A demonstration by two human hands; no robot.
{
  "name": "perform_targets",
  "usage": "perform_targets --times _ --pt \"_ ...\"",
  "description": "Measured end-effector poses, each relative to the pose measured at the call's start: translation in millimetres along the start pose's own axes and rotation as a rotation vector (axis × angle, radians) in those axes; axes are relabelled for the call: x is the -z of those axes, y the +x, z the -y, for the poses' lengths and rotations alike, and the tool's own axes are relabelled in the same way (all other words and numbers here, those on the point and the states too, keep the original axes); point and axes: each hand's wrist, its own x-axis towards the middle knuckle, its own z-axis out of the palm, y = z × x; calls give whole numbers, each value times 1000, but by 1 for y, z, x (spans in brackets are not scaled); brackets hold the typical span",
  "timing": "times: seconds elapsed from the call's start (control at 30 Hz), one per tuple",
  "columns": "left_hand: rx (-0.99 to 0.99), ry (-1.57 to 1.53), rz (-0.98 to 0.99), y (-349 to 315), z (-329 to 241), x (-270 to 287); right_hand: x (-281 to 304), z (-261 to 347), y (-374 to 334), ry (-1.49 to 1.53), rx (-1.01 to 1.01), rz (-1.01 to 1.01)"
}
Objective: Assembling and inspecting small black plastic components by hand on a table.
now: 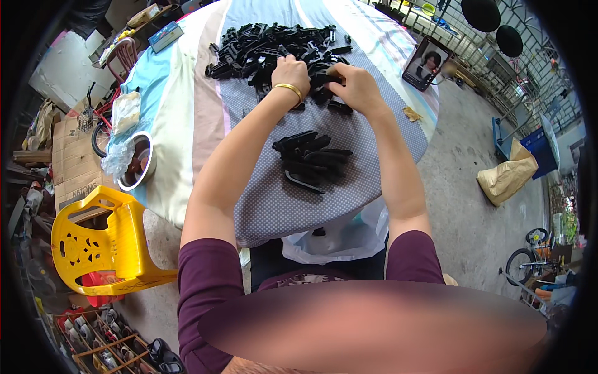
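Observation:
A large heap of small black plastic parts (249,47) covers the far middle of the cloth-covered table. Their exact kind is too small to tell. My left hand (291,73), with a gold bangle at the wrist, reaches into the heap's near edge. Its fingers are curled together, and their tips are hidden. Just right of it, my right hand (356,87) closes thumb and fingers about black parts at the heap's right side. Closer to me, between my forearms, lies a smaller group of long black parts (311,159), roughly side by side.
A phone (427,63) stands at the table's right edge near a crumpled brown scrap (412,114). On the left are a white bowl (149,171) with round items and a plastic bag (118,159). A white bag (336,243) hangs at my lap. A yellow chair (128,243) stands left.

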Motion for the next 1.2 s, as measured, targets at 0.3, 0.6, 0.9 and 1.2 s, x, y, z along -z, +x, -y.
perform_targets --times 0.3,0.6,0.9,1.2 --pt "113 -681 -124 -23 33 20 -5 19 1 246 144 -168" --pt "419 -1950 412 -82 54 44 -23 44 -7 358 421 -130" --pt "208 -1357 266 -88 44 66 -25 57 -12 146 535 -166" --pt "162 -1134 209 -92 44 68 -17 52 -6 282 359 -182"
